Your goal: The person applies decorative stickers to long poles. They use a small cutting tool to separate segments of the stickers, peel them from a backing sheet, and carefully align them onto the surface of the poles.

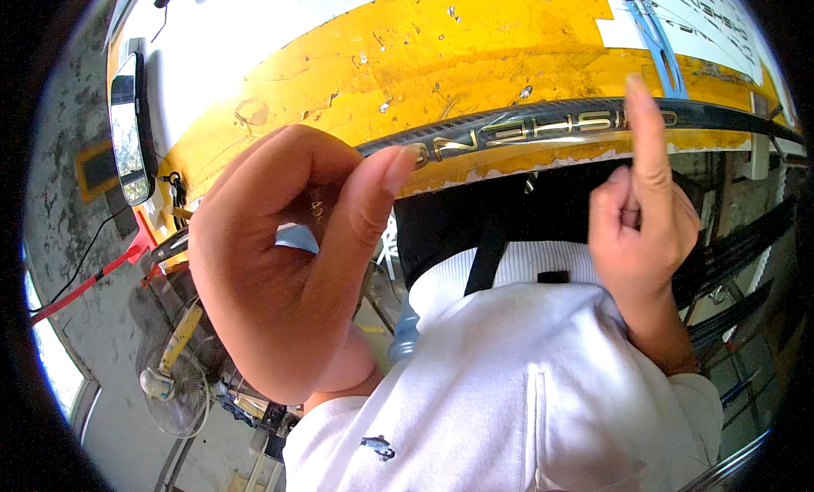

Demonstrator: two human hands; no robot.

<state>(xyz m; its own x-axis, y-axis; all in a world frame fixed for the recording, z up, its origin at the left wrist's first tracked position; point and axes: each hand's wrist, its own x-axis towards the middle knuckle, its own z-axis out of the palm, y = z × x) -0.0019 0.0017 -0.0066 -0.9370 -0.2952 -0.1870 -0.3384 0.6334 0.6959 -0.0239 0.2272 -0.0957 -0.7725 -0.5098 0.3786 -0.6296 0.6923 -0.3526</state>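
Head view, read from left to right. At the far left a smartphone (129, 127) lies on the white part of the tabletop (254, 34), a dark cable trailing from beside it. Below it, on the floor, stands a small fan (174, 390), beside a red strap (93, 276). The left hand (280, 263) fills the centre-left: its fingers (280, 165) are curled inward and the thumb is extended, its tip touching the end of a dark curved carbon rim strip (543, 123) with gold lettering. The strip runs in an arc rightward along the front edge of the worn yellow part of the tabletop. The right hand (640, 229) is raised at the right, index finger upright and crossing in front of the strip, the other fingers folded to the palm; whether it presses the strip cannot be told. A white shirt (526, 373) occupies the lower centre. A blue-handled tool (657, 42) lies on white paper (712, 21) at upper right.
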